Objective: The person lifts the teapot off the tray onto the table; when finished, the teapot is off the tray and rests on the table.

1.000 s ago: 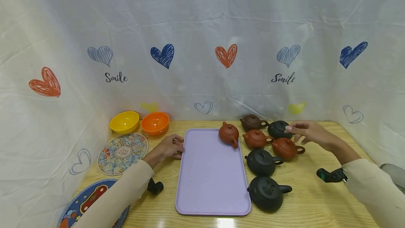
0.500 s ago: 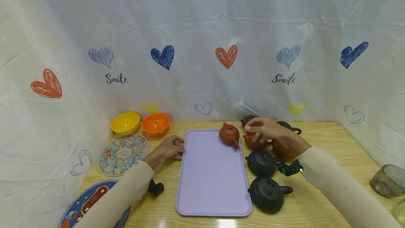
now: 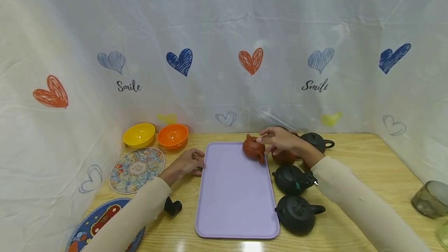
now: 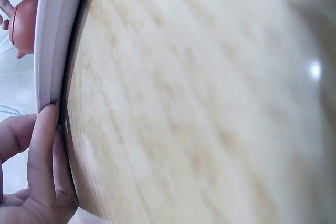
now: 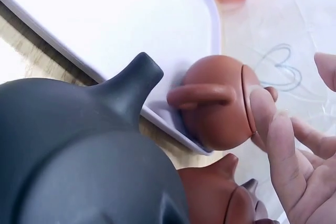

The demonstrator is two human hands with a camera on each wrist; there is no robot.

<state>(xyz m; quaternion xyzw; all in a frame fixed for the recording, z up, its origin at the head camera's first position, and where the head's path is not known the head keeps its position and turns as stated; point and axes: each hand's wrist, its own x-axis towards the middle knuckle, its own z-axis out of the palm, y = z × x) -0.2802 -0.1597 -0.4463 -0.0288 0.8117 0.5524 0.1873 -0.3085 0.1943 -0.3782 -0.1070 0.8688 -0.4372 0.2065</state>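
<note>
At its left edge, a lilac tray (image 3: 236,197) is touched by my left hand (image 3: 187,161); the left wrist view shows curled fingers (image 4: 43,156) gripping the rim. On the tray's far right corner sits a small reddish-brown teapot (image 3: 253,147), handle toward me. My right hand (image 3: 281,142) reaches over it, fingertips at its lid in the right wrist view, the thumb held apart. Under that hand and forearm, another reddish teapot (image 3: 284,158) is partly hidden. Black teapots (image 3: 312,141) stand behind and nearer: a medium one (image 3: 288,180) and a larger one (image 3: 295,214).
Yellow (image 3: 139,135) and orange (image 3: 172,136) bowls stand at the back left. A patterned round mat (image 3: 137,169) and a blue mat (image 3: 101,215) lie left of the tray. At the right edge is a smoky glass (image 3: 432,199). A heart-printed curtain (image 3: 224,88) encloses the table.
My right hand has moved left from the black teapot at the back, over the reddish teapots, to the teapot on the tray. The left hand has stayed at the tray edge.
</note>
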